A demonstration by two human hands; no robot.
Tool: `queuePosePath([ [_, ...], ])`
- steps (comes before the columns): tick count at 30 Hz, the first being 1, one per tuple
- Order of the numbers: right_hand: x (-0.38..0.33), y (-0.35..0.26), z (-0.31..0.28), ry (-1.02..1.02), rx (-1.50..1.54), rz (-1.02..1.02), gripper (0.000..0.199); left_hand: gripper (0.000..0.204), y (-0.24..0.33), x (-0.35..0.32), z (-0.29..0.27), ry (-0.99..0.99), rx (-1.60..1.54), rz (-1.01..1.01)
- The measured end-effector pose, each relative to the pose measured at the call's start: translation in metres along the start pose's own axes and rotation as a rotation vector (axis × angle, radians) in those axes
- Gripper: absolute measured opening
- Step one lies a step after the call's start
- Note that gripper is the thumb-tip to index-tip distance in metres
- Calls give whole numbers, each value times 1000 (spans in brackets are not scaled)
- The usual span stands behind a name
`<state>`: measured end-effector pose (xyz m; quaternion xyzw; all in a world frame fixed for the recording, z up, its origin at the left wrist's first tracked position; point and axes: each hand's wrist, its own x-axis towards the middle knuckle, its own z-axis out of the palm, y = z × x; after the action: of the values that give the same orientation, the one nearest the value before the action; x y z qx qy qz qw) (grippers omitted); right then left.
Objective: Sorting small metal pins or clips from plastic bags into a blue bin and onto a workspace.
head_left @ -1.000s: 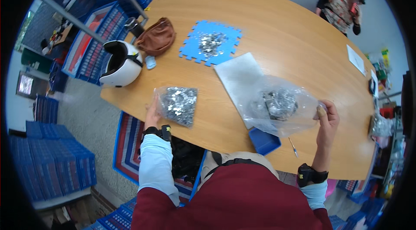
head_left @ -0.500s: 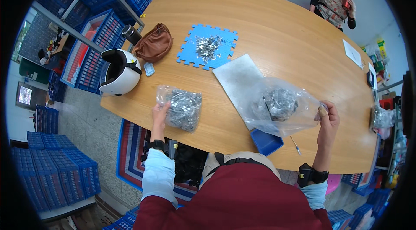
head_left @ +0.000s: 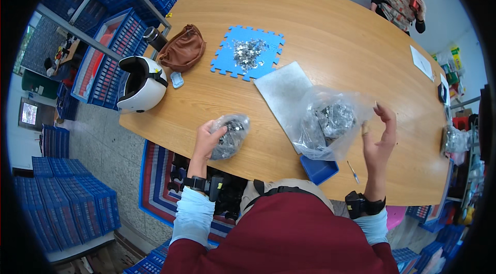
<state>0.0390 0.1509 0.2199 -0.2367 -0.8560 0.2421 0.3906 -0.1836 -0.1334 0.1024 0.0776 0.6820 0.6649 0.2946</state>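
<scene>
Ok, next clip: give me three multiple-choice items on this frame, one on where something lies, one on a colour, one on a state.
1. Where does the white helmet lie?
A. at the table's left edge, beside the brown pouch
B. on the blue foam mat
C. under the big clear bag

2. What colour is the foam mat under the loose metal bits?
A. red
B. blue
C. grey

3. What is the left hand doing?
A. lying flat on bare wood
B. gripping a small bag of metal parts
C. holding the helmet

Answers: 1 A, the helmet sits next to the brown pouch near the left edge of the table. 2 B, the mat is bright blue with puzzle edges. 3 B, its fingers wrap the small bag, while the right hand is open beside the big clear bag.
</scene>
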Motion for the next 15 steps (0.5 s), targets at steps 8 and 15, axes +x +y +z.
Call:
queuePosePath([
  [8,4,-22,23,-21,-69,-273,41,21,-25,18,-28,72,-194,-27],
  [15,-48,-63,111,-727,137,-646,38,20,-26,19,-16,2,-264,-75],
])
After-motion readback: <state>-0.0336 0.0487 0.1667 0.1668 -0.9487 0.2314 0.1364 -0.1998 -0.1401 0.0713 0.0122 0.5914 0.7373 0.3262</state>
